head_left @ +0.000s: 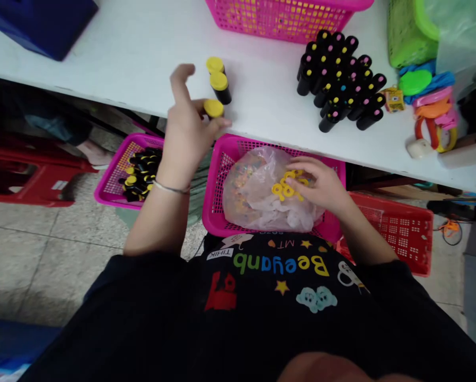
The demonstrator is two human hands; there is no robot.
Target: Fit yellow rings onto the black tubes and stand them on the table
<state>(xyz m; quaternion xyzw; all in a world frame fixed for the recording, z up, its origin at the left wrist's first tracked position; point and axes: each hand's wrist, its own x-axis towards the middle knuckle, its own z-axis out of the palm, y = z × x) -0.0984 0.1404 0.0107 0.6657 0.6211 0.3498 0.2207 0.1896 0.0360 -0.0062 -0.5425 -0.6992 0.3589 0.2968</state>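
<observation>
My left hand (188, 124) is at the table's front edge, thumb and a finger closed around a small black bottle with a yellow cap (213, 109); its index finger is raised. Two more yellow-capped bottles (219, 81) stand just behind it. My right hand (319, 183) holds several small yellow plastic pieces with ring-shaped ends (288, 187). It is over a clear plastic bag (257, 185) with small coloured bits inside. The bag lies in a pink basket (214, 209) in front of my body.
Many black tubes with coloured tips (341, 79) stand grouped on the white table (142, 48). Behind them is another pink basket (278, 18). A lower pink basket (103, 188) holds yellow-capped bottles. A red crate (405, 233) and a red stool (31, 170) flank me.
</observation>
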